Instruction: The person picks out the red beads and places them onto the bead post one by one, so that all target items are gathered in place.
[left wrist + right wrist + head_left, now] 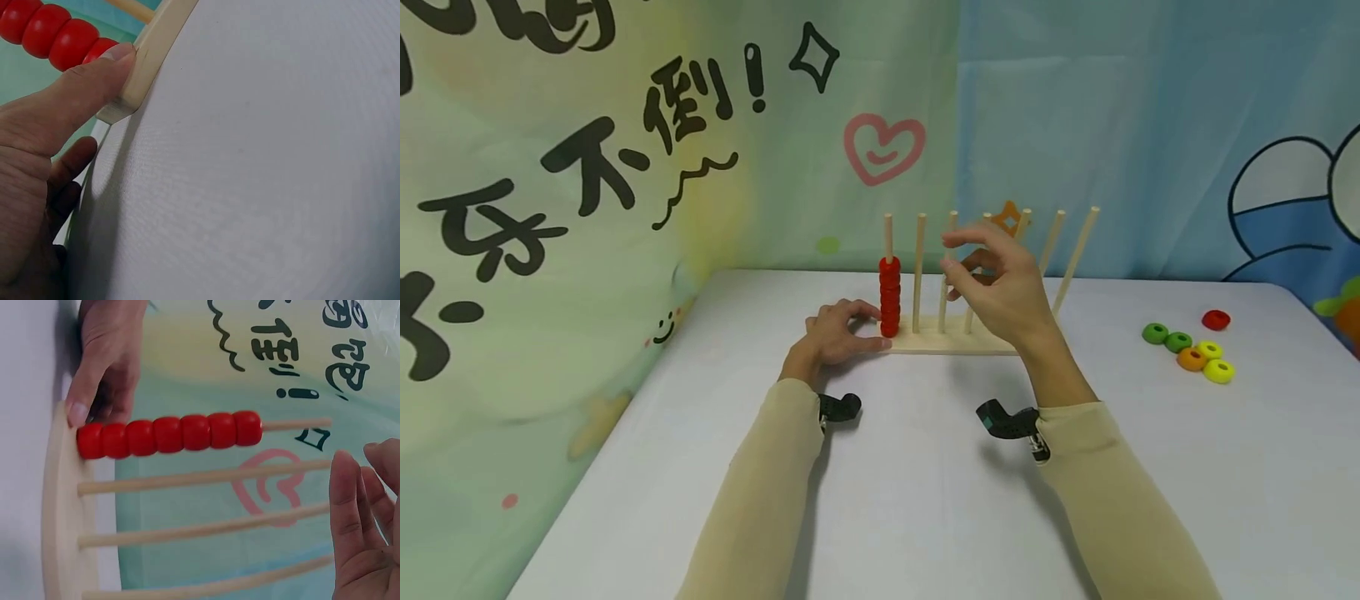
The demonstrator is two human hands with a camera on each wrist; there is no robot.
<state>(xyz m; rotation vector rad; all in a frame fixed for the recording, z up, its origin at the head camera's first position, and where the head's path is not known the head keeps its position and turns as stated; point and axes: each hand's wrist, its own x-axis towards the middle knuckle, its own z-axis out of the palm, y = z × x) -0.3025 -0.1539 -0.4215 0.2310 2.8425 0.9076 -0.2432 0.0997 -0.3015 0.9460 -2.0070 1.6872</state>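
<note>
A wooden peg rack (951,343) stands at the back of the table, with several upright pegs on a flat base. Red beads (890,298) are stacked on its leftmost peg, whose tip sticks out above them. My left hand (837,335) grips the base's left end; in the left wrist view its thumb (103,78) lies on the base beside the lowest bead. Raised in front of the middle pegs is my right hand (1003,287), fingers loosely bent and nothing held between them. It hides parts of the pegs behind it. The bare pegs (206,478) show beside the red stack in the right wrist view.
To the right on the white table (925,483) lie loose beads: a red bead (1216,320), two green beads (1155,333), an orange bead (1192,359) and two yellow beads (1219,372). A printed cloth backdrop (1037,100) hangs behind and to the left.
</note>
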